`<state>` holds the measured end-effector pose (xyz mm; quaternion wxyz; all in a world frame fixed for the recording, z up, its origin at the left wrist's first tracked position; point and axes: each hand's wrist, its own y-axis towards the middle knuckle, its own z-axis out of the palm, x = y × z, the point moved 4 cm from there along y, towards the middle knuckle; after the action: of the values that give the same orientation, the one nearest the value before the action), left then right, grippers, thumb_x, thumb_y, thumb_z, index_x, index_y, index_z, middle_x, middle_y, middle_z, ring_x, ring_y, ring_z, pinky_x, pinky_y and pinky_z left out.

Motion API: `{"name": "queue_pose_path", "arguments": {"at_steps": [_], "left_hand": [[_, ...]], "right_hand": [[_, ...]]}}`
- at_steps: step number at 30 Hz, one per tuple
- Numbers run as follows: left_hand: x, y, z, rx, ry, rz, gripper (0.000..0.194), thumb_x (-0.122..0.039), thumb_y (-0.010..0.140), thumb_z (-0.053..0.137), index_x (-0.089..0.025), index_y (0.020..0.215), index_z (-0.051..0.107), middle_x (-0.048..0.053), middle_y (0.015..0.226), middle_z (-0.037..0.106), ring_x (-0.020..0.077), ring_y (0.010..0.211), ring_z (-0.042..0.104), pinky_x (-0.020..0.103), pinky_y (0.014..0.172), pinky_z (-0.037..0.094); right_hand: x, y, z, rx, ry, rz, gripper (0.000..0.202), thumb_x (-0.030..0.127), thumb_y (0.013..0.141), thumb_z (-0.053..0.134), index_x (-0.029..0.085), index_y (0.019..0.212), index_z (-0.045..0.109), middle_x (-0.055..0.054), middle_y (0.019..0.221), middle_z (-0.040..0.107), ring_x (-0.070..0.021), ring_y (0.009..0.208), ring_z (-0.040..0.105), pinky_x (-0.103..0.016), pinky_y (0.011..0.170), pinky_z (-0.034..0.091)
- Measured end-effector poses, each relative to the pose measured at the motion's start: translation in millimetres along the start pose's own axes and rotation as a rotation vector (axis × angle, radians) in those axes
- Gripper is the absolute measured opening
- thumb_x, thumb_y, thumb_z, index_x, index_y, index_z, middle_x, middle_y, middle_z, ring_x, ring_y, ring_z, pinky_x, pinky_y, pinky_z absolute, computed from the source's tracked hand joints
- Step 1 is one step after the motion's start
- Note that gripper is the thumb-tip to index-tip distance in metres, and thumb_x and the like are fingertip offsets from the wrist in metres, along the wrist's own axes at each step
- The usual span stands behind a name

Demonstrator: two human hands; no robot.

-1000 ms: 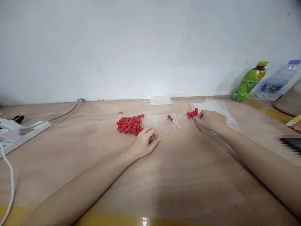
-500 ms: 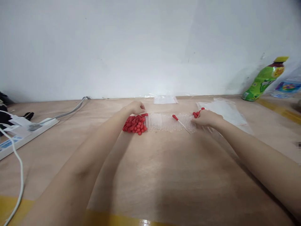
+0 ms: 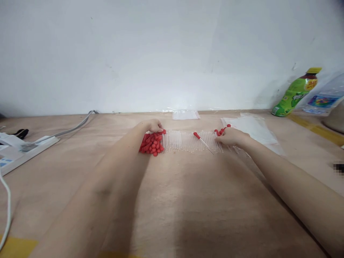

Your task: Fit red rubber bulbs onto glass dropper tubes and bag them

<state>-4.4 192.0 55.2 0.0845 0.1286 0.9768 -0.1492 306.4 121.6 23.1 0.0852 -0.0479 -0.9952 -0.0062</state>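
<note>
A pile of small red rubber bulbs (image 3: 152,144) lies left of a row of thin clear tubes (image 3: 184,140). My left hand (image 3: 156,126) is closed at the back edge of the pile, its fingertips at a red bulb by the row's left end. One red-capped dropper (image 3: 197,135) rests slantwise across the tubes. At the right end of the row, my right hand (image 3: 228,137) is closed with its fingertips on a thin clear tube. A few red-capped droppers (image 3: 228,126) show just behind it, partly hidden by the hand.
Clear plastic bags (image 3: 252,127) lie behind my right hand, and a small bag (image 3: 186,114) is by the wall. A green bottle (image 3: 295,93) and a clear bottle (image 3: 322,98) lean at the right. On the left is a white power strip (image 3: 34,150) with cables.
The view has shifted slightly to the right. My left hand has moved down onto a red bulb near the left end of the tubes; my right hand has barely moved.
</note>
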Motion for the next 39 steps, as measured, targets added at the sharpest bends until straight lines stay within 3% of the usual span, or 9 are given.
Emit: {"name": "queue_pose_path", "arguments": {"at_steps": [3, 8, 10, 12, 16, 21, 25, 32, 39], "left_hand": [[2.7, -1.7, -3.7, -0.124, -0.038, -0.004, 0.019, -0.031, 0.066, 0.06, -0.016, 0.075, 0.066, 0.003, 0.074, 0.065, 0.0152, 0.068, 0.055, 0.023, 0.064, 0.042], [-2.4, -31.5, -14.9, -0.486, -0.127, 0.001, 0.031, -0.026, 0.084, 0.04, -0.014, 0.111, 0.047, 0.007, 0.09, 0.058, 0.015, 0.078, 0.052, 0.024, 0.065, 0.041], [-15.4, -56.1, -11.4, -0.639, -0.249, 0.129, 0.034, -0.024, 0.086, 0.038, -0.016, 0.119, 0.038, 0.005, 0.085, 0.055, 0.0133, 0.074, 0.051, 0.024, 0.065, 0.041], [-34.2, -83.3, 3.2, -0.693, -0.401, 0.346, 0.036, -0.021, 0.086, 0.038, -0.019, 0.122, 0.036, 0.002, 0.081, 0.053, 0.0117, 0.069, 0.05, 0.024, 0.065, 0.042], [-65.5, -119.5, 58.1, -0.482, -0.668, 0.524, 0.023, -0.025, 0.086, 0.042, -0.019, 0.108, 0.046, 0.001, 0.077, 0.053, 0.0105, 0.065, 0.052, 0.024, 0.064, 0.043], [-77.0, -126.5, 100.3, -0.371, -0.935, 0.461, 0.016, -0.026, 0.076, 0.058, -0.015, 0.083, 0.048, 0.003, 0.081, 0.057, 0.0123, 0.073, 0.055, 0.026, 0.068, 0.044], [-77.1, -123.1, 104.6, -0.257, -1.044, 0.432, 0.019, -0.024, 0.073, 0.062, -0.015, 0.077, 0.046, 0.004, 0.082, 0.059, 0.0114, 0.071, 0.056, 0.025, 0.066, 0.044], [-75.3, -124.2, 102.1, -0.324, -1.046, 0.509, 0.017, -0.024, 0.076, 0.061, -0.015, 0.084, 0.048, 0.004, 0.085, 0.061, 0.0125, 0.08, 0.057, 0.027, 0.074, 0.044], [-75.5, -123.2, 104.7, -0.281, -0.983, 0.48, 0.026, -0.027, 0.078, 0.059, -0.014, 0.1, 0.057, 0.008, 0.096, 0.064, 0.0168, 0.089, 0.059, 0.03, 0.079, 0.046]], "right_hand": [[2.7, -6.6, -7.8, 0.11, -0.004, 0.027, 0.028, 0.041, 0.073, 0.048, 0.019, 0.056, 0.053, -0.005, 0.056, 0.055, -0.0195, 0.059, 0.054, -0.03, 0.054, 0.037], [12.9, -23.0, -22.9, -0.02, 0.129, -0.113, 0.028, 0.033, 0.08, 0.042, 0.02, 0.056, 0.043, -0.004, 0.055, 0.053, -0.0169, 0.053, 0.05, -0.028, 0.051, 0.033], [19.1, -35.2, -22.3, -0.136, 0.242, -0.209, 0.018, 0.029, 0.081, 0.042, 0.019, 0.066, 0.044, -0.004, 0.062, 0.057, -0.016, 0.057, 0.052, -0.026, 0.053, 0.034], [28.2, -52.3, -17.9, -0.229, 0.356, -0.338, 0.011, 0.027, 0.083, 0.041, 0.019, 0.077, 0.045, -0.004, 0.069, 0.058, -0.0149, 0.06, 0.052, -0.025, 0.055, 0.035], [51.6, -93.4, -6.7, -0.293, 0.44, -0.554, 0.011, 0.025, 0.083, 0.041, 0.018, 0.08, 0.048, -0.004, 0.072, 0.059, -0.0139, 0.062, 0.051, -0.024, 0.056, 0.035], [70.5, -126.7, -0.5, -0.345, 0.358, -0.66, 0.014, 0.023, 0.082, 0.042, 0.017, 0.078, 0.054, -0.003, 0.065, 0.058, -0.0125, 0.056, 0.047, -0.024, 0.056, 0.032], [71.0, -130.5, 3.8, -0.375, 0.317, -0.72, 0.013, 0.022, 0.083, 0.043, 0.018, 0.08, 0.055, -0.001, 0.062, 0.056, -0.0119, 0.057, 0.047, -0.025, 0.06, 0.031], [69.7, -126.5, 12.6, -0.331, 0.345, -0.776, 0.012, 0.022, 0.084, 0.043, 0.017, 0.082, 0.054, 0.0, 0.064, 0.055, -0.0121, 0.062, 0.049, -0.026, 0.066, 0.033], [69.2, -123.5, 15.5, -0.274, 0.385, -0.822, 0.012, 0.021, 0.086, 0.042, 0.018, 0.085, 0.054, -0.001, 0.077, 0.06, -0.0112, 0.066, 0.051, -0.027, 0.07, 0.033]]}}
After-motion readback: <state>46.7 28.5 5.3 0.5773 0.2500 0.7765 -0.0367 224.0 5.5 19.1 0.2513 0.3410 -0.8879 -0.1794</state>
